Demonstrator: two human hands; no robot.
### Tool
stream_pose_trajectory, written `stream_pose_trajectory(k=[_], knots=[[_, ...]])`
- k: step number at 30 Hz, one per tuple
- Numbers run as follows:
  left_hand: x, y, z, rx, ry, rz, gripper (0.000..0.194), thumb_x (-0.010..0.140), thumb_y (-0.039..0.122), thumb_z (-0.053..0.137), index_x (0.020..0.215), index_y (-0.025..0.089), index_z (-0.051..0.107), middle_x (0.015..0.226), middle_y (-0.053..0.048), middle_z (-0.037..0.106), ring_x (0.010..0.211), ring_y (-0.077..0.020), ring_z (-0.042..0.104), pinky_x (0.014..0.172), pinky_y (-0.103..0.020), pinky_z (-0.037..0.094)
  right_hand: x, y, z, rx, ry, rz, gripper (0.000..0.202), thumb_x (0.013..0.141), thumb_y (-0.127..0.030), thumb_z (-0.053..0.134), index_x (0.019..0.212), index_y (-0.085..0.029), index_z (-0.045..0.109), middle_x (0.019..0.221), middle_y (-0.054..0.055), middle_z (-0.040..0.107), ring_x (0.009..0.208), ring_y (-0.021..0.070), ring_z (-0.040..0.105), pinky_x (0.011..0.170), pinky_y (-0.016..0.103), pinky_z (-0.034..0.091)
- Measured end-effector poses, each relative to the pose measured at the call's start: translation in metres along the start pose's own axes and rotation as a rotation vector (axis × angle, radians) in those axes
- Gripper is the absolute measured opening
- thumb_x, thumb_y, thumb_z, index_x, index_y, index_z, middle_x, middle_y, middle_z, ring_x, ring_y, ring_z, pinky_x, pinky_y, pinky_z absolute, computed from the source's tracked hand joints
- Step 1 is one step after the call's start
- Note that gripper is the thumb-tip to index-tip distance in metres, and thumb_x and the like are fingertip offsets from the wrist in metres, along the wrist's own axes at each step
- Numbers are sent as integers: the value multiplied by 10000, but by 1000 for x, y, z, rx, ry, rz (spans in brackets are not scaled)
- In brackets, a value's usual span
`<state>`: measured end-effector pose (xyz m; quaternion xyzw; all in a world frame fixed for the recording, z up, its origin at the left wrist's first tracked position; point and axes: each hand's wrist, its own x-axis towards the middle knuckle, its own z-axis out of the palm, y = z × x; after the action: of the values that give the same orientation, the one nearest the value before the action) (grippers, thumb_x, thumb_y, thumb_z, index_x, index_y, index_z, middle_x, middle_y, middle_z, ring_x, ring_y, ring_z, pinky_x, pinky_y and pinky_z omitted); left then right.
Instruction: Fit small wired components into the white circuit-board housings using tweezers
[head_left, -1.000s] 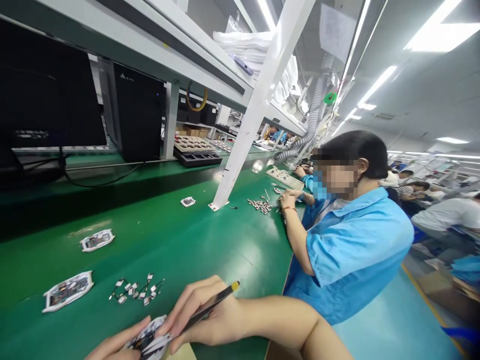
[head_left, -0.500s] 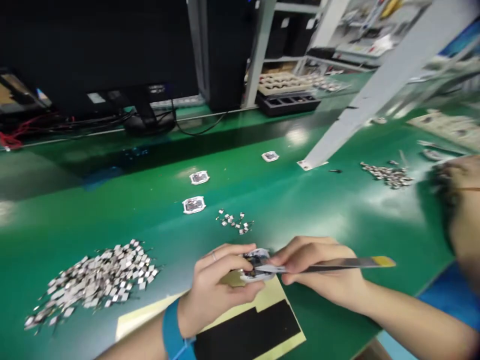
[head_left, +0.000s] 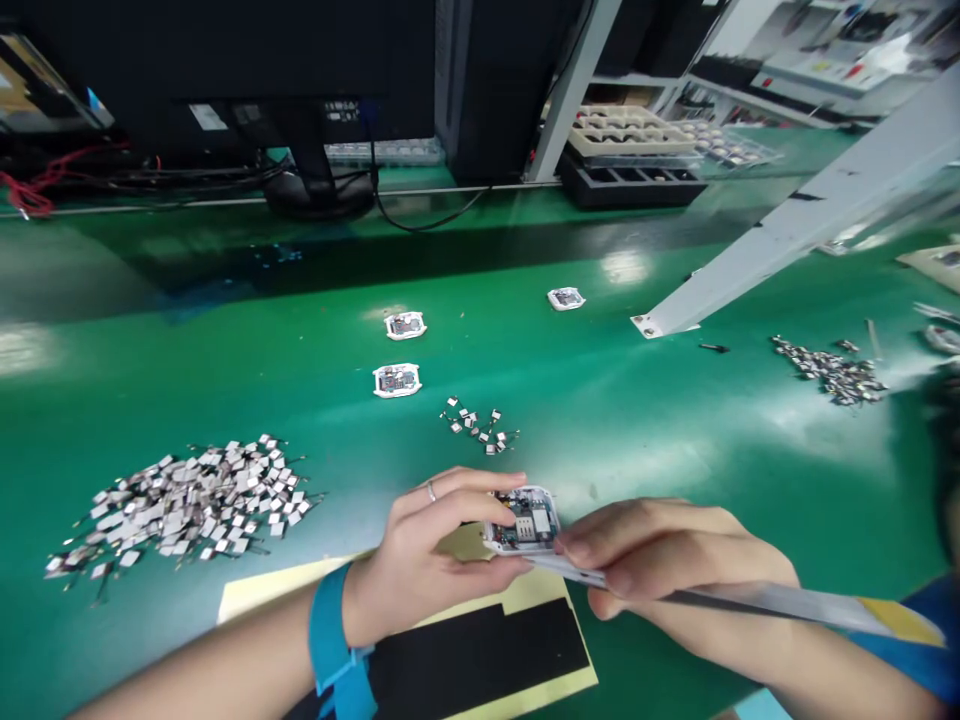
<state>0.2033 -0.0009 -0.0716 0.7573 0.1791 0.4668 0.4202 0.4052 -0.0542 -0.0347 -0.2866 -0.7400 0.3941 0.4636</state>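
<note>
My left hand [head_left: 431,550], with a ring and a blue wrist strap, grips a small white-framed circuit device [head_left: 525,522] by its left side, thumb below and fingers above. Metal tweezers [head_left: 757,600] with a yellow end are in my right hand [head_left: 667,560], pinched between thumb and fingers. Their tips reach the lower edge of the device. Beneath my left hand lies a yellow sheet [head_left: 536,690] with a black piece [head_left: 480,660] on it. Just beyond the device is a small group of square parts with wires [head_left: 491,437].
A large pile of similar parts [head_left: 202,500] lies at left. Farther off are three white-framed devices [head_left: 397,380], a slanted white post [head_left: 720,270], a metal parts pile [head_left: 832,372], stacked trays [head_left: 634,180] and a monitor stand [head_left: 315,190].
My right hand and the tweezers have moved right and slightly down, and the tweezer tips have left the device's inside for its lower edge. The view has shifted.
</note>
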Motion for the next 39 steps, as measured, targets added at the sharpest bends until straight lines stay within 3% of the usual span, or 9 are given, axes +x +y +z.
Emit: stream_pose_trajectory(k=[11, 17, 23, 29, 39], knots=[[-1, -2, -1, 29, -24, 22, 214, 667, 138, 710, 825, 105, 570, 1008, -147, 606, 876, -191, 615, 741, -274, 509, 5, -2, 2, -94, -45, -43, 235, 777, 41, 537, 967, -88, 588, 950, 103, 613, 935, 185, 586, 795, 293, 538], [0, -1, 0, -5, -25, -5, 217, 671, 134, 704, 841, 107, 572, 995, -144, 608, 902, -201, 612, 749, -268, 517, 8, -3, 3, -36, 32, -12, 154, 789, -28, 571, 905, -123, 604, 849, 78, 635, 837, 166, 621, 736, 263, 558], [-1, -1, -1, 14, -31, 4, 185, 676, 132, 699, 818, 118, 581, 1006, -140, 604, 889, -199, 613, 737, -279, 526, 7, -3, 3, -143, -20, -30, 250, 763, 54, 545, 948, -111, 576, 913, 95, 628, 918, 171, 598, 814, 266, 532], [0, 0, -1, 76, -44, -21, 129, 681, 146, 697, 768, 116, 607, 1004, -123, 611, 836, -169, 622, 735, -246, 523, 12, -7, 0, -208, -91, -68, 222, 796, 31, 500, 974, -73, 581, 918, 119, 629, 951, 182, 586, 824, 255, 526], [1, 0, 0, 88, 7, -15, 180, 659, 239, 714, 734, 119, 603, 896, -113, 651, 744, -154, 641, 681, -214, 529, 1, -1, 2, -184, -22, 21, 324, 728, 62, 593, 967, -154, 567, 977, 58, 613, 919, 144, 599, 793, 217, 531]])
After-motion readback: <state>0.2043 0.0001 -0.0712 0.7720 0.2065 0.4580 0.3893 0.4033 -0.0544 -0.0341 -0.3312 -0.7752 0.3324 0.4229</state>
